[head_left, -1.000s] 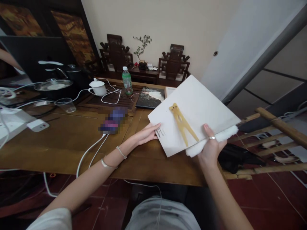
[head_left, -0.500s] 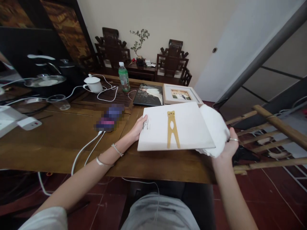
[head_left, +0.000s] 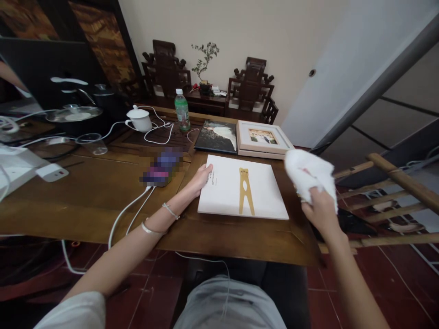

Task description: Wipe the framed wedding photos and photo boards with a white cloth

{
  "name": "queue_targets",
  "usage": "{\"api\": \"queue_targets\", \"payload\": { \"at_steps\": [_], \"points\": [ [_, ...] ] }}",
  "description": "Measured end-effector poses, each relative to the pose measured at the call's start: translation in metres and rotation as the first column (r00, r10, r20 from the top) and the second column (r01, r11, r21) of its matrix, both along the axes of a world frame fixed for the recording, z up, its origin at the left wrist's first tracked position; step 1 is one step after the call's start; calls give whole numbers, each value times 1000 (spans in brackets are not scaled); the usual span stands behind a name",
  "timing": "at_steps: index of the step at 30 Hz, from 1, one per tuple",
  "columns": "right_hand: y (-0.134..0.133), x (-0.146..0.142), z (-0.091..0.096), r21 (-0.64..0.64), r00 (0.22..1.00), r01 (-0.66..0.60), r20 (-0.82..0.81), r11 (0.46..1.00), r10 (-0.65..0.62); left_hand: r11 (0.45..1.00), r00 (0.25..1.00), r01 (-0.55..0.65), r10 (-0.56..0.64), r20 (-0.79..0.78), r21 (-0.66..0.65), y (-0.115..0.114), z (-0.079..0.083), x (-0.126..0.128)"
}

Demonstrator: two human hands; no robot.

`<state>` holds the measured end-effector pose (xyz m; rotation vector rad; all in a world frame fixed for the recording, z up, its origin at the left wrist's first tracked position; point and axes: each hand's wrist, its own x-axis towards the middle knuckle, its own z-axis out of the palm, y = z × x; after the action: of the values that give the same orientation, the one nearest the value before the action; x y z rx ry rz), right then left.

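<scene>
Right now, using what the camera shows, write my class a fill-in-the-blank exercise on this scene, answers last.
In this view, the left hand grips the board by its ____ edge.
The right hand holds a cloth that is mostly ____ in colour.
In this view, the framed photo lies to the ____ of the dark picture panel.
The number of dark wooden chairs near the wall is ____.
Missing words: left; white; right; two.

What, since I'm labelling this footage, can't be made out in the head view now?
In the head view:
- Small print on the white panel: too small to read.
- Part of the right hand: covered by the white cloth.
- Display of the phone-like device: hidden by pixelation.
- Another person's arm: cut off by the left edge.
</scene>
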<state>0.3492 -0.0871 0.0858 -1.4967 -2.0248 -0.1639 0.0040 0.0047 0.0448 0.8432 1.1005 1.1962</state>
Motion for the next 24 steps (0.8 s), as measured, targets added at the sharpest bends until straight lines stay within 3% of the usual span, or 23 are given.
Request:
{"api": "queue_targets", "payload": {
  "at_steps": [2,5,11,14,16,19,21,24],
  "points": [
    [-5,-13,-5,-72,963,-241,102,968,248,1000,1000,-2,2,-27,1,0,-1,0],
    [-11,-32,-15,-127,883,-407,197,904,425,1000,999,-7,7,-54,0,1,-1,-2],
    [-14,-45,-30,-127,875,-413,219,902,431,1000,991,-12,9,-132,-23,3,0,-4],
    [-9,-46,-32,-142,880,-401,215,905,424,999,948,16,-4,-319,35,3,1,-7],
    [-6,-48,-32,-154,883,-391,216,908,417,991,845,43,33,-534,129,2,1,-11],
    [-2,-51,-32,-166,882,-384,226,908,414,966,562,89,151,-813,241,1,-1,-18],
    [-1,-52,-32,-176,878,-385,233,906,418,952,405,149,187,-895,267,0,-3,-20],
    [1,-51,-32,-184,874,-384,244,905,420,933,265,209,233,-936,292,-4,-7,-18]
  ]
}}
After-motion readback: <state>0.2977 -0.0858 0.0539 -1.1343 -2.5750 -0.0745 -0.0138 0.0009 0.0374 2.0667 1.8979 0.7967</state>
